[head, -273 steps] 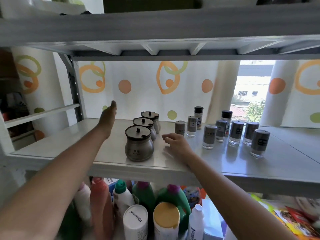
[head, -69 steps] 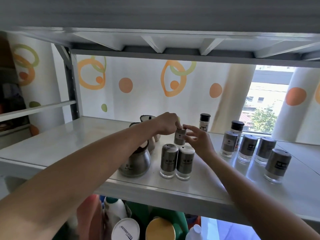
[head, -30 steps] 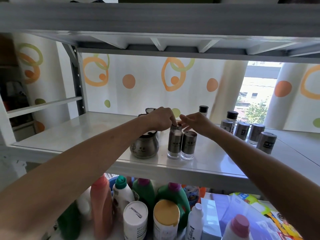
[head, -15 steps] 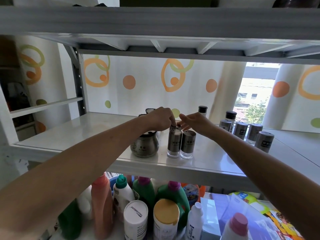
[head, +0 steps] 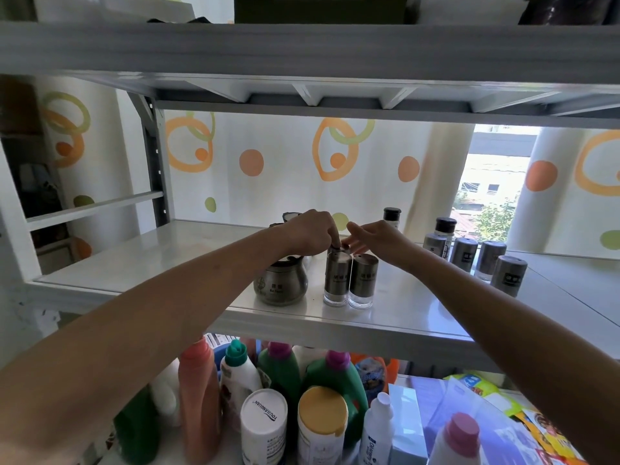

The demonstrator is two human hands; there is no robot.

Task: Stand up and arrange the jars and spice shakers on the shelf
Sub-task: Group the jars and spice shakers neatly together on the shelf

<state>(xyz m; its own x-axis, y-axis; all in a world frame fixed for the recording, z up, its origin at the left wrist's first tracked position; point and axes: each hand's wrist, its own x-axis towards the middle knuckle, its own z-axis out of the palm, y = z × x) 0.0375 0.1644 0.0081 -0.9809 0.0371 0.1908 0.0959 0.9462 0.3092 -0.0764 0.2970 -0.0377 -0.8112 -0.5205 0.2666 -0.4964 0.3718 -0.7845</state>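
Three round steel jars stand in a row going back on the white shelf (head: 134, 263); the front jar (head: 280, 286) shows fully, and my left arm covers most of the others. Right of it, two steel spice shakers (head: 337, 276) (head: 364, 280) stand upright side by side. My left hand (head: 312, 229) and my right hand (head: 375, 238) meet just behind them, fingertips pinching the top of a third shaker (head: 336, 247) that is mostly hidden. More upright steel shakers (head: 510, 275) and black-capped bottles (head: 445, 226) stand to the right.
The upper shelf's beam (head: 302, 52) hangs low over the work area. Below the shelf stand several detergent bottles (head: 201, 397) and tubs (head: 265, 424). A patterned curtain (head: 285, 169) closes the back, with a window gap at the right.
Over 2.3 seconds both hands brought a small shaker down behind the front pair. In the last second they have hardly moved, staying on its top.
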